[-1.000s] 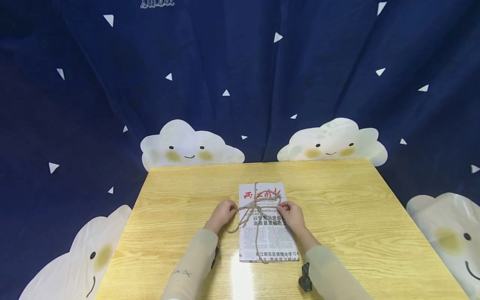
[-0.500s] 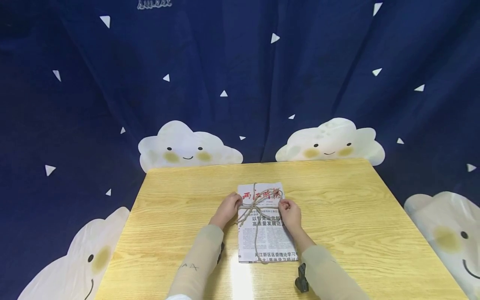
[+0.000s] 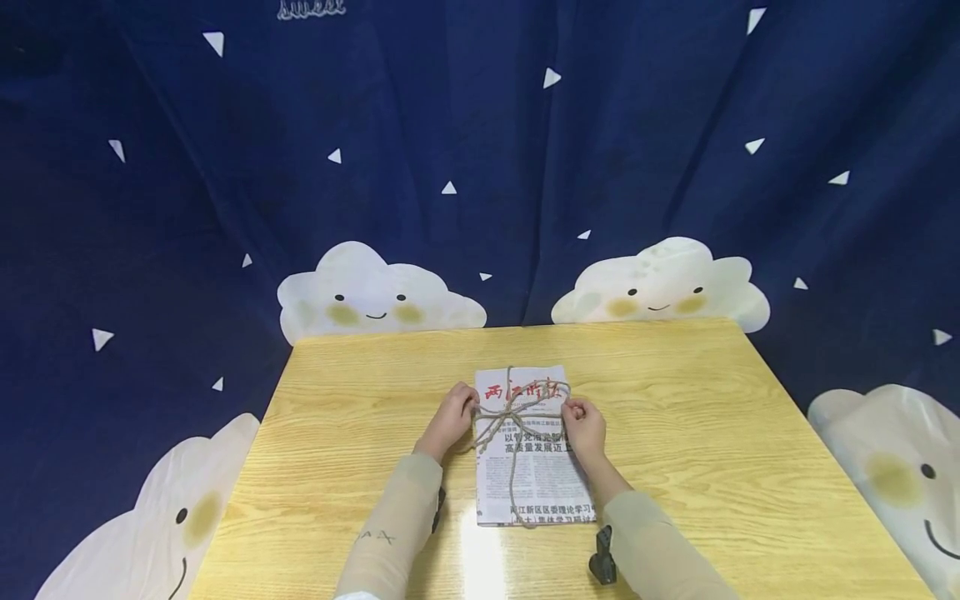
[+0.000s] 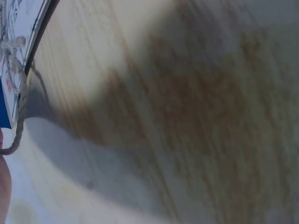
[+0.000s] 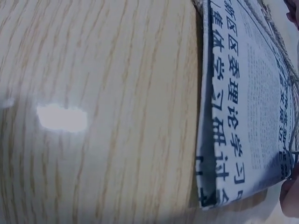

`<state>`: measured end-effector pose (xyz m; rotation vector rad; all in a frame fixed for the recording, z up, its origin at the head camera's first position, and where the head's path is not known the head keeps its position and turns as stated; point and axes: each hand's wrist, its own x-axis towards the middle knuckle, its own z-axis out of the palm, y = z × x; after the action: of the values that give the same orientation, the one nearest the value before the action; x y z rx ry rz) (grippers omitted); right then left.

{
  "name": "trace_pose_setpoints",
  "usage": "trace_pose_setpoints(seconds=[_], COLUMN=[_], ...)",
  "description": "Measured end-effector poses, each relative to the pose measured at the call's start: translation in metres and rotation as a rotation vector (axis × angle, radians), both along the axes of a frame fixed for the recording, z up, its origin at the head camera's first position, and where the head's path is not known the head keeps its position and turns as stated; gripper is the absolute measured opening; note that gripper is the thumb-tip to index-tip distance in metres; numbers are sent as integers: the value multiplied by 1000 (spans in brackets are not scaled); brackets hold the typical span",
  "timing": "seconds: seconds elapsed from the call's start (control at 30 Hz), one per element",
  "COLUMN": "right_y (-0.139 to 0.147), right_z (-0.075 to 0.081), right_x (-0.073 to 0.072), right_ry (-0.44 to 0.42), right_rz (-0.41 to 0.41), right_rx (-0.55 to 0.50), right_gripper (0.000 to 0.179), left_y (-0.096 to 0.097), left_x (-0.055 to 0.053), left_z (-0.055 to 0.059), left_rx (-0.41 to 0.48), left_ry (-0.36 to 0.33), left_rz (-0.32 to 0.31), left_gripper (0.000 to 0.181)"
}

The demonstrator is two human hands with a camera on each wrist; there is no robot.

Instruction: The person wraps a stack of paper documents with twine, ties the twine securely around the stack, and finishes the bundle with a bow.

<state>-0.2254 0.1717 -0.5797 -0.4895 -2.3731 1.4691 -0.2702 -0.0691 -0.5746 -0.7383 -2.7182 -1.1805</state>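
A folded newspaper bundle (image 3: 536,479) with red and black print lies flat on the wooden table, tied crosswise with brown twine (image 3: 512,467). The twine meets in a bow-like knot (image 3: 510,414) on the upper half, with loops and loose ends around it. At the left edge of the bundle, my left hand (image 3: 450,421) pinches a strand running from the knot; the left wrist view shows this strand (image 4: 19,133) reaching the fingers (image 4: 4,182). My right hand (image 3: 587,429) pinches twine at the right edge. Its fingers (image 5: 290,198) are partly cut off in the right wrist view.
The light wooden table (image 3: 697,433) extends on all sides of the bundle. Behind it hangs a dark blue curtain (image 3: 420,108) with white triangles and smiling clouds. A dark wrist device (image 3: 603,554) sits under the right sleeve.
My left hand has moved slightly forward, and the twine that curved out below it now lies closer to the bundle. My right hand has shifted slightly right.
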Motion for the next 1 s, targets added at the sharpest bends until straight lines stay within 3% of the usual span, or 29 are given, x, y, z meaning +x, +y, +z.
trace_pose_setpoints(seconds=[0.17,0.3,0.47,0.57,0.63,0.73,0.83,0.9,1.0], right_y=[0,2,5,7,7,7,6,6,6], right_z=[-1,-7,-13,-16,-15,-12,-9,-8,-5], right_x=[2,4,7,9,10,12,13,13,13], right_ry=[-22,-17,47,69,68,41,8,-4,-14], right_rz=[62,173,328,422,465,493,500,507,520], right_rx=[14,48,108,156,183,246,319,359,420], right_gripper=[13,13,8,5,5,7,7,5,4], left_y=[3,10,23,30,34,39,40,40,39], left_x=[3,4,-1,-7,-12,-17,-19,-18,-15], left_z=[-4,-5,4,12,16,19,19,18,17], left_rx=[1,-7,-61,-118,-164,-243,-318,-334,-314], left_ry=[-5,5,18,90,178,320,384,334,185], left_rz=[7,33,75,77,88,121,129,112,93], left_gripper=[8,11,13,12,11,12,13,13,14])
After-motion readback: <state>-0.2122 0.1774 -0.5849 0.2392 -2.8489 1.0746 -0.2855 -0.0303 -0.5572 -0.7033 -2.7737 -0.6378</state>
